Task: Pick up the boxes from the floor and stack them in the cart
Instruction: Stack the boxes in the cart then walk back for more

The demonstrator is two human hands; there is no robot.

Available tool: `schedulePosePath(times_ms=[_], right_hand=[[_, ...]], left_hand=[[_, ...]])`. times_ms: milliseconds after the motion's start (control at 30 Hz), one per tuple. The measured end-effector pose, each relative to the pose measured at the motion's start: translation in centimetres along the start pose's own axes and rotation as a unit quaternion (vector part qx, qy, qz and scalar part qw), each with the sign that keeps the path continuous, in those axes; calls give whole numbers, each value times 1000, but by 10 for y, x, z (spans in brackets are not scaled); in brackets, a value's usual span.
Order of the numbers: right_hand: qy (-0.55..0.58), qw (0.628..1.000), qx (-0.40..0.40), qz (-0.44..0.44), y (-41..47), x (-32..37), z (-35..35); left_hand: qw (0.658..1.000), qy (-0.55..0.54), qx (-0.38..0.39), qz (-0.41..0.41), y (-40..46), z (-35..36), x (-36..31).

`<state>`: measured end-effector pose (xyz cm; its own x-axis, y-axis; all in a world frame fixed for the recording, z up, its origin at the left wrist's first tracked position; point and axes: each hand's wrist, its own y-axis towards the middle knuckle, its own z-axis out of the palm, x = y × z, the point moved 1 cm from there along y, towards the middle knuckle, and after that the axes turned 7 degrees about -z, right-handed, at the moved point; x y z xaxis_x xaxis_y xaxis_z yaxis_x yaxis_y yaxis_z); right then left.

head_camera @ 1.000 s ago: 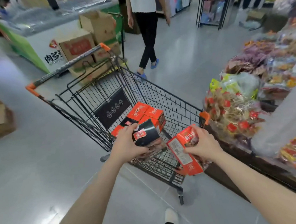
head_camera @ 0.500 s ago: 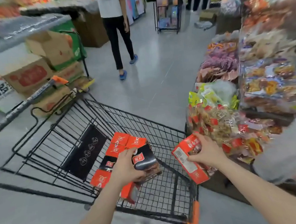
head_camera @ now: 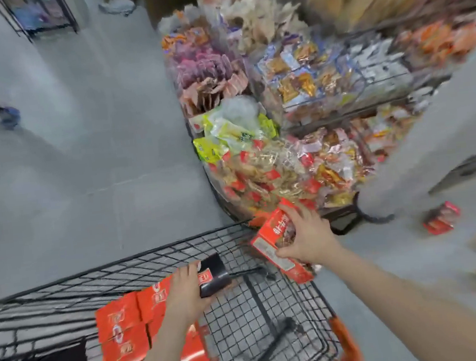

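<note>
Two flat rectangular cardboard boxes were in hand over the black wire-mesh shopping cart (head_camera: pixel 274 317).

- Left hand (head_camera: pixel 185 296): fingers curled round a glossy black box with a red label (head_camera: pixel 213 275), held low inside the cart, just beside the stacked orange-red cartons (head_camera: pixel 120 333) lying flat on the cart's mesh floor.
- Right hand (head_camera: pixel 306 240): fingers and thumb gripped a tilted orange-red printed box (head_camera: pixel 276 235) above the cart's far corner rim.
- Several blurred red boxes (head_camera: pixel 440 217) lay on the smooth grey floor, well to the right of the cart.

Step judged: placing. Next move likely calls for seating the black box flush against the stack, then lowering the tilted box flat.
</note>
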<state>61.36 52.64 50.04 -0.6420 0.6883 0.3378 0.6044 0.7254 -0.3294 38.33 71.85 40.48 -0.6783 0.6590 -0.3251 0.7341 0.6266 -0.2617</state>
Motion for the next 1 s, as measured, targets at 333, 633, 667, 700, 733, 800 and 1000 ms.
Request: schedulePosePath(times_ms=[333,633,667,700,733,800,1000], right_hand=[[-27,992,-104,64,3,14,28],[-1,993,-97,65,5,10,28],[9,993,-96,61,3,10,26],[21,994,-93,57,0,10,24],[33,994,-90,52,-4,12,21],[49,995,-85,34,-15,19,18],[20,993,-47,-104,-43,41,16]], left_hand=[[990,133,37,-7,55,72,46],[999,24,26,-1,33,67,42],[999,-22,33,0,29,56,33],[995,-86,45,-1,23,45,21],[986,-160,55,-2,16,31,6],[955,-288,72,-12,4,5,-27],[913,-377,156,-20,-18,-45,-100]])
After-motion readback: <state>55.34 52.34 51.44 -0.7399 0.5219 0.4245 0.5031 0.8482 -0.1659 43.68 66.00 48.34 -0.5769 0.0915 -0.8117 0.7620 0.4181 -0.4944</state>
